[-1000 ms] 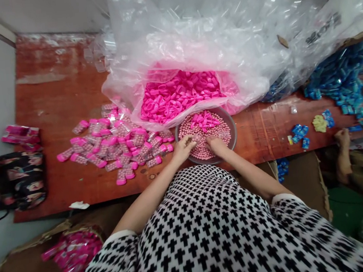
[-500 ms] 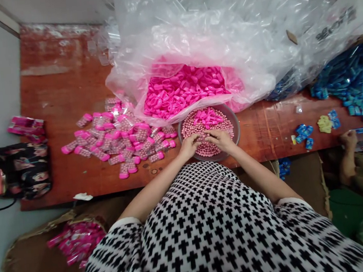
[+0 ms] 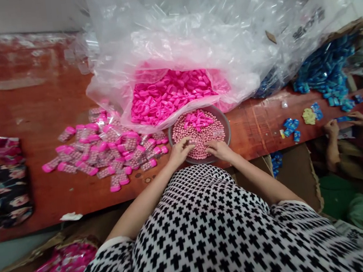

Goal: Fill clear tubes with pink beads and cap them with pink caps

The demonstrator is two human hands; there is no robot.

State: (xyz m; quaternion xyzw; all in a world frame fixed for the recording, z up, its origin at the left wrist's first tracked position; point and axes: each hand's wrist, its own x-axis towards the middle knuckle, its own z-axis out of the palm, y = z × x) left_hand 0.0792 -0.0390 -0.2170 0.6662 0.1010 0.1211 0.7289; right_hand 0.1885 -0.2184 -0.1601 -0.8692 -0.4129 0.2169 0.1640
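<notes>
A round grey bowl full of small pink beads stands at the table edge in front of me. A little heap of bright pink caps lies on the beads. My left hand is over the bowl's near left part, thumb and fingers pinched round something small that I cannot make out. At the near right part, my right hand has its fingers bent together close to the beads; what they hold is hidden. Left of the bowl lies a pile of clear bead-filled bottles with pink caps.
Behind the bowl, a large clear plastic bag gapes over many pink caps. Blue packed pieces are heaped at right, near another person's hands. A floral bag and an open carton of pink pieces are at left.
The view has shifted, so the table's things sit farther left. My hands stay over the bowl, now slightly farther apart, the right one lower at the beads.
</notes>
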